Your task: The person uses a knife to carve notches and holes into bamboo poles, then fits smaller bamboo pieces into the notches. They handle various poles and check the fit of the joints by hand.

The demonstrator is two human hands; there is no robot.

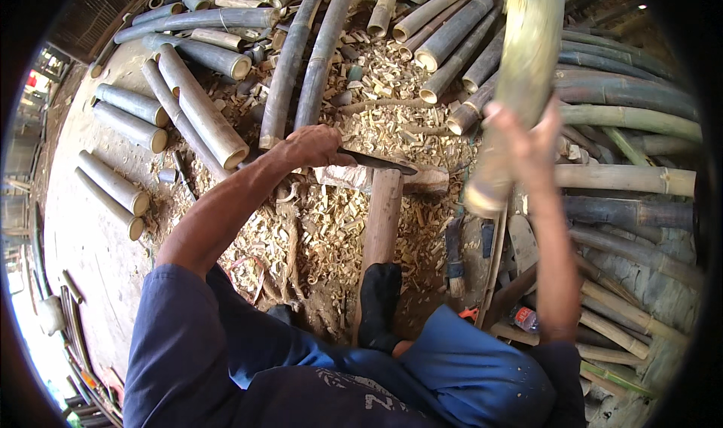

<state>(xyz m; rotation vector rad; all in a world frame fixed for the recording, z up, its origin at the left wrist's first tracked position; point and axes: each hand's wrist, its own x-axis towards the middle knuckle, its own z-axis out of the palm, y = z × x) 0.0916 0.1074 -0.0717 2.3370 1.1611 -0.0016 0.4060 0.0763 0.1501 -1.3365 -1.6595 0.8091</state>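
My left hand (312, 145) is closed around the handle of a knife (376, 161). The dark blade points right and crosses just over the upper end of a wooden post (382, 221). My right hand (531, 134) grips a thick bamboo pole (531, 44), its fingers wrapped about the lower part. The pole stands nearly upright, off the ground, and both it and the hand are smeared by motion. Pale patches show along its side. A light wooden block (431, 179) lies crosswise behind the post's top.
My foot in a black sock (379, 300) presses against the post. Wood chips (331, 224) cover the ground. Cut bamboo pieces (199, 119) lie at left; long poles (625, 178) crowd the right. A brush-like tool (454, 258) and a plastic bottle (526, 319) lie near my right knee.
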